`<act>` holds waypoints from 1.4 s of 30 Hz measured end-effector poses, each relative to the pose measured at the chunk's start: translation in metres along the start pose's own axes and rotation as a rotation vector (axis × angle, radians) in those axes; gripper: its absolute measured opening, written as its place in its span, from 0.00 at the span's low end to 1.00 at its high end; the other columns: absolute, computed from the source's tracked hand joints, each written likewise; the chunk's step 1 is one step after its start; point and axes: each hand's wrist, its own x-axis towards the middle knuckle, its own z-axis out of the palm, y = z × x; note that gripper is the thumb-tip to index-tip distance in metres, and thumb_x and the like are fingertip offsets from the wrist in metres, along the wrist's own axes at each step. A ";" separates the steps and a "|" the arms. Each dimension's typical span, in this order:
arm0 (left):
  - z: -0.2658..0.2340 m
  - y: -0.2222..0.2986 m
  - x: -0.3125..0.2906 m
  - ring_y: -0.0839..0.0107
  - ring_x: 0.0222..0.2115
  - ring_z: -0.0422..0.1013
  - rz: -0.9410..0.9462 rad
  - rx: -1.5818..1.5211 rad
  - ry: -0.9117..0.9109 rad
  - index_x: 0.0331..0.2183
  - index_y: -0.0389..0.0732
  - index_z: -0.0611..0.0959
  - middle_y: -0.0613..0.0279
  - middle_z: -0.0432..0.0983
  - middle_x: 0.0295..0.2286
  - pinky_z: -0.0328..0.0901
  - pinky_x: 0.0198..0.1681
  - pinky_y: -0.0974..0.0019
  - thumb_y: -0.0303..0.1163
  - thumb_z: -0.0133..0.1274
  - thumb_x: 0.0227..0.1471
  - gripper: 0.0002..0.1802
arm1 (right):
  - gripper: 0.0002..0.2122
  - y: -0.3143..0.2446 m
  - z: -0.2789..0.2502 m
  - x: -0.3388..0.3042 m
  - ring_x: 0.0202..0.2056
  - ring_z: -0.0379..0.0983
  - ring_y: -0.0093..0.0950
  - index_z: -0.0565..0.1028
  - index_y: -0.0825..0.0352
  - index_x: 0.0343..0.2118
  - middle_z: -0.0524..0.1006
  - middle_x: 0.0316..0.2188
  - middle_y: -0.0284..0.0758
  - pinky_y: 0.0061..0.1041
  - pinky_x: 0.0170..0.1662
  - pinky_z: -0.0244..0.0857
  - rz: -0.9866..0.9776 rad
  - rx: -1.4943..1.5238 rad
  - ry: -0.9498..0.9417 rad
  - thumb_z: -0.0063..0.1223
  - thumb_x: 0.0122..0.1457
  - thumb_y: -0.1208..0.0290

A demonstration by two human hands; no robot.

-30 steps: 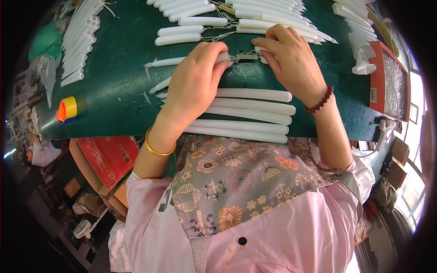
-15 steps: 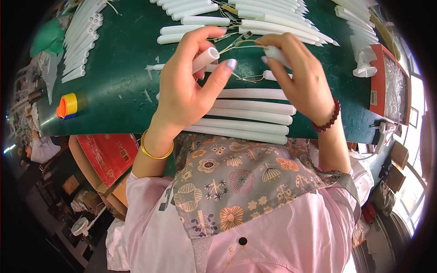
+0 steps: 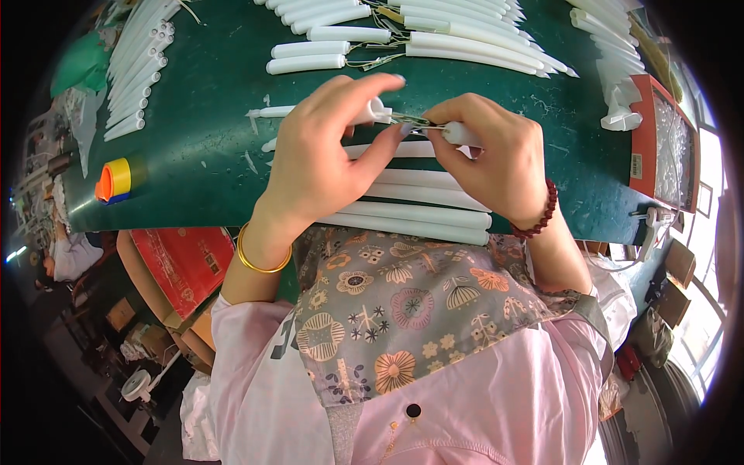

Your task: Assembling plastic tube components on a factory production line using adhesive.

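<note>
A white plastic tube rests in my left hand, its open end facing right and the index finger stretched out above it. My right hand grips a short white tube end, with thumb and fingertips closed near the wires. Thin wires run between the two pieces, and my left thumb tip touches or nearly touches them. What hangs on the wires is too small to make out. Just below both hands, several long white tubes lie side by side along the near table edge.
Wired white tubes and pointed white tubes lie at the back of the green table. More tubes are stacked at left. Tape rolls sit front left; a red box holding clear plastic stands right.
Both hands have come lower and nearer to me, and closer together. The wires between the pieces are now bunched near the tube's mouth, with my right fingers on them.
</note>
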 end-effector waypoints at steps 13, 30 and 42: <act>-0.002 -0.015 -0.018 0.63 0.31 0.72 0.249 0.190 0.002 0.49 0.45 0.84 0.65 0.75 0.31 0.66 0.33 0.60 0.27 0.66 0.47 0.24 | 0.05 -0.017 -0.017 0.006 0.30 0.67 0.14 0.79 0.72 0.36 0.76 0.28 0.27 0.17 0.34 0.65 0.505 0.522 -0.327 0.61 0.57 0.78; 0.003 -0.021 -0.025 0.62 0.20 0.67 0.144 0.192 0.189 0.23 0.41 0.75 0.61 0.67 0.19 0.61 0.23 0.61 0.41 0.60 0.52 0.16 | 0.25 -0.020 -0.001 0.002 0.42 0.73 0.25 0.63 0.73 0.63 0.75 0.46 0.39 0.25 0.45 0.70 0.363 0.844 -0.521 0.57 0.66 0.75; 0.004 -0.010 -0.023 0.60 0.21 0.70 0.056 0.145 0.175 0.40 0.41 0.81 0.61 0.74 0.26 0.65 0.24 0.61 0.35 0.62 0.52 0.14 | 0.25 -0.029 0.016 -0.003 0.58 0.73 0.34 0.62 0.72 0.64 0.70 0.62 0.46 0.31 0.57 0.71 0.122 0.652 -0.155 0.46 0.64 0.90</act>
